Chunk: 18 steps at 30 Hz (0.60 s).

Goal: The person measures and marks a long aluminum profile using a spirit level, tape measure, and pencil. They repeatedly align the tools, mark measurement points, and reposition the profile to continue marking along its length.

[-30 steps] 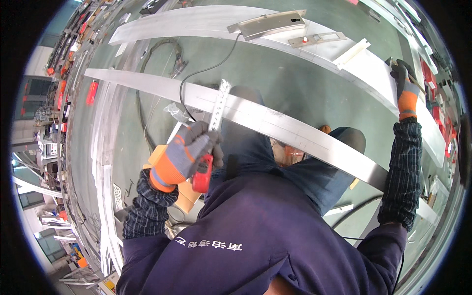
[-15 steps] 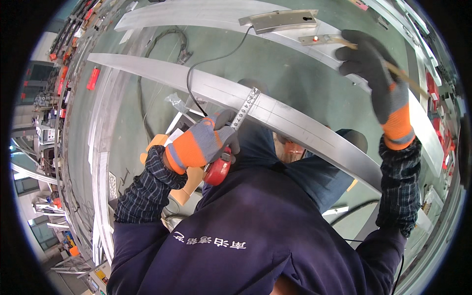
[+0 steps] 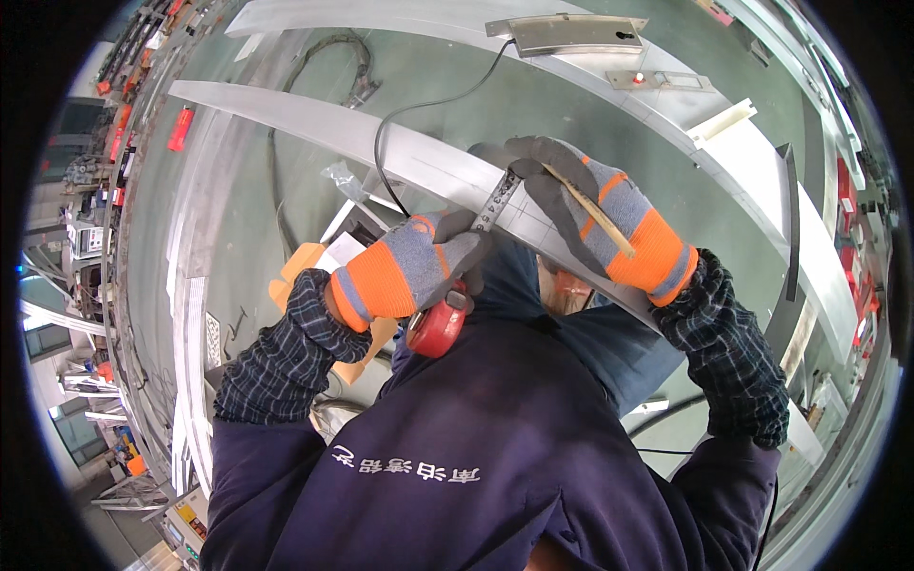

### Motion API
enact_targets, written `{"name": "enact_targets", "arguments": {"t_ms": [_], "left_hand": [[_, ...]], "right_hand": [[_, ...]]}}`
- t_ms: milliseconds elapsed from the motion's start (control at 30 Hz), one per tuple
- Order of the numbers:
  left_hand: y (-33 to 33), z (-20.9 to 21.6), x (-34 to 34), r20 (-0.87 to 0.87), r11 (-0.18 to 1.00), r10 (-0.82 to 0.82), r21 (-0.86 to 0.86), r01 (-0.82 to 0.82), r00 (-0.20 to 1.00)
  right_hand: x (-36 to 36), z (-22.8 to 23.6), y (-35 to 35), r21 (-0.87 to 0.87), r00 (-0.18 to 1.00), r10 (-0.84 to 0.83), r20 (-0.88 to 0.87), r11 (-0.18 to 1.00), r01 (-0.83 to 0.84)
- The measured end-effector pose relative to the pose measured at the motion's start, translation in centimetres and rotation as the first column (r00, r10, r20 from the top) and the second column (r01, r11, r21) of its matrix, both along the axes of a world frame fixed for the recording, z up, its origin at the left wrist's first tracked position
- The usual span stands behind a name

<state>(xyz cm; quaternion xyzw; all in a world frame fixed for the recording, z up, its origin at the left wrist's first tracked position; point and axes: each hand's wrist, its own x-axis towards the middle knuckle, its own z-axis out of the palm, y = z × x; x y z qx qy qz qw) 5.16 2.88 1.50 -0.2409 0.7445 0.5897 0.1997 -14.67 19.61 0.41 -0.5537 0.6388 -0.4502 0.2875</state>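
At far left, a red object [image 3: 180, 129] lies on the green floor [image 3: 238, 205], left of a dark hose [image 3: 273, 176]. A long silvery bar [image 3: 328, 131] runs from upper left down toward the centre right, passing above the person's knees. Below it sits an open cardboard box [image 3: 303, 266]. The left hand [image 3: 405, 271], in a grey and orange glove, has its fingers wrapped round a red tape measure [image 3: 438, 328], in front of the person's chest. Its pale blade [image 3: 499, 198] reaches up and lies across the bar. At the blade's far end is the right hand [image 3: 614, 209], gloved alike, with a thin tan stick [image 3: 595, 217] gripped across its bent fingers; whether its fingertips also pinch the blade, I cannot tell. Beyond, a wider pale bar [image 3: 762, 176] bears a metal plate [image 3: 571, 36], a flat slotted plate [image 3: 662, 81] and a cream strip [image 3: 722, 124]. A dark strip [image 3: 789, 224] stands at right.
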Motion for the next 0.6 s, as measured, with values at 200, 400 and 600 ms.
{"name": "enact_targets", "arguments": {"t_ms": [200, 400, 600], "left_hand": [[0.2, -0.5, 0.0, -0.154, 0.988, -0.131, -0.102, 0.116, 0.979], [0.1, -1.2, -0.2, -0.136, 0.992, -0.012, 0.119, 0.028, 0.991], [0.5, 0.8, -1.1, 0.066, 0.981, 0.056, 0.184, -0.067, 0.996]], "right_hand": [[0.0, -0.5, -0.2, -0.031, 1.000, 0.015, -0.014, 0.999, -0.015], [-0.6, -1.8, 0.2, -0.156, 0.990, -0.095, 0.108, 0.982, 0.111], [-0.5, 0.8, 1.0, -0.096, 0.935, -0.143, 0.325, 0.978, 0.183]]}}
